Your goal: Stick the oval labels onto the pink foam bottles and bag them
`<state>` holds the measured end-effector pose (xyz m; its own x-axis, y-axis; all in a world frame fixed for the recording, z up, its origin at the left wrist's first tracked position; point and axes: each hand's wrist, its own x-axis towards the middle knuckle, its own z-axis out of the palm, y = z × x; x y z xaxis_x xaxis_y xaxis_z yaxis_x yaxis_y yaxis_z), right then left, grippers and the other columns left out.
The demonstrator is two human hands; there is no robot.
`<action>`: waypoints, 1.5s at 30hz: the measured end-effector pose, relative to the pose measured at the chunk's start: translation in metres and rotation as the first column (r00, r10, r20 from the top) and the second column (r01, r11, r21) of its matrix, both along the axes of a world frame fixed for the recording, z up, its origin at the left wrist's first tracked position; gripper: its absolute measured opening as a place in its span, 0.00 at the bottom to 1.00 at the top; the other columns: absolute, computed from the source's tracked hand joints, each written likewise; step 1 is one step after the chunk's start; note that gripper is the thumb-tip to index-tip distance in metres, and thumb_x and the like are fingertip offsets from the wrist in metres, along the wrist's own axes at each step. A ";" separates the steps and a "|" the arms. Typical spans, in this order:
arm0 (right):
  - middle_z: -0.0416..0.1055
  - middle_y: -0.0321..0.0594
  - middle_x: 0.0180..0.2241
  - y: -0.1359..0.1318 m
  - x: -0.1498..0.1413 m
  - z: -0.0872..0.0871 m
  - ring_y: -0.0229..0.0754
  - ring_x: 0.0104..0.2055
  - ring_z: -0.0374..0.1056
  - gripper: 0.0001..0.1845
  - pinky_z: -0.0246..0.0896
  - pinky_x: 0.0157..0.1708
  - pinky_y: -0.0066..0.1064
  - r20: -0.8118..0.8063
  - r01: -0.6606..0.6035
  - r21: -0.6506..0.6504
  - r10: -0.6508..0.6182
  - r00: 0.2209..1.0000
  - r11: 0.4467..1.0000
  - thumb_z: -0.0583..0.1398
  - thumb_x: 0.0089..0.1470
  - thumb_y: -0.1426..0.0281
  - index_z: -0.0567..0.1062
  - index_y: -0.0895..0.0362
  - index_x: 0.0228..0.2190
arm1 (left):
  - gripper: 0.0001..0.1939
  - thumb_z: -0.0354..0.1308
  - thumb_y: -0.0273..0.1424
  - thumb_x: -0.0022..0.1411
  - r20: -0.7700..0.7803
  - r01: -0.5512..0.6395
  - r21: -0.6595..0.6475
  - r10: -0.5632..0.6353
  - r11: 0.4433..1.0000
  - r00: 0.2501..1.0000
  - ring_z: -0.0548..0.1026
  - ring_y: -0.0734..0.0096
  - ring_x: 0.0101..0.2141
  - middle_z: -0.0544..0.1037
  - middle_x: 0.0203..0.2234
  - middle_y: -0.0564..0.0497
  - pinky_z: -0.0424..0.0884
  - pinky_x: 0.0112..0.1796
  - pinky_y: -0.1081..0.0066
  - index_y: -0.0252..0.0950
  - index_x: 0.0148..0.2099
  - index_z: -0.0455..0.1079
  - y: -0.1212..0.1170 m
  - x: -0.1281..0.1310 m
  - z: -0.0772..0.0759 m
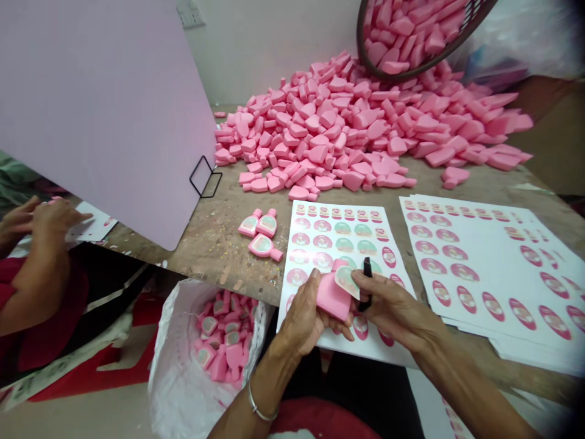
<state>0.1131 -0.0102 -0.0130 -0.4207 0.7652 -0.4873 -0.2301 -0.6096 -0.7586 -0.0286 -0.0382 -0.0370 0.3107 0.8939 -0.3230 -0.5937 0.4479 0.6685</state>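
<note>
My left hand is closed around a small pink plastic bottle, holding it over a sticker sheet. Between the fingertips of my right hand is a green-and-white sticker, its edge against the bottle's face. A slim black tool, its kind unclear, is also gripped in that hand. The sheet carries rows of pink and green labels. To its left, three pink bottles with labels lie on the table.
Loose pink bottles form a big heap at the back, below a tipped brown basket. More sticker sheets lie at right. A white sack of labelled bottles stands below the table edge. Left, a pink panel partly screens a co-worker's hands.
</note>
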 end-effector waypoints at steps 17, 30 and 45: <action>0.70 0.37 0.24 -0.005 -0.009 0.014 0.37 0.25 0.65 0.24 0.64 0.23 0.27 0.377 0.114 0.366 -0.259 0.889 0.923 0.72 0.30 0.52 0.75 0.56 0.24 | 0.32 0.45 0.53 0.63 0.020 -0.085 -0.104 0.088 0.991 0.996 0.75 0.68 0.24 0.75 0.24 0.48 0.76 0.27 0.67 0.29 0.51 0.69 0.003 0.004 0.008; 0.68 0.35 0.22 -0.004 -0.002 0.008 0.34 0.22 0.63 0.22 0.61 0.19 0.25 0.350 0.049 0.305 -0.159 0.923 0.951 0.71 0.33 0.53 0.75 0.56 0.25 | 0.33 0.39 0.51 0.66 -0.001 -0.055 -0.118 0.056 0.991 0.998 0.73 0.71 0.19 0.73 0.20 0.49 0.75 0.23 0.69 0.29 0.53 0.69 0.003 0.001 0.005; 0.67 0.33 0.19 -0.005 -0.007 0.013 0.33 0.19 0.60 0.24 0.58 0.17 0.24 0.336 0.087 0.269 -0.178 0.925 0.959 0.73 0.28 0.53 0.75 0.55 0.23 | 0.31 0.38 0.49 0.67 -0.035 -0.040 -0.070 0.038 0.997 0.999 0.74 0.71 0.21 0.76 0.26 0.48 0.75 0.23 0.69 0.32 0.55 0.67 0.003 -0.002 0.009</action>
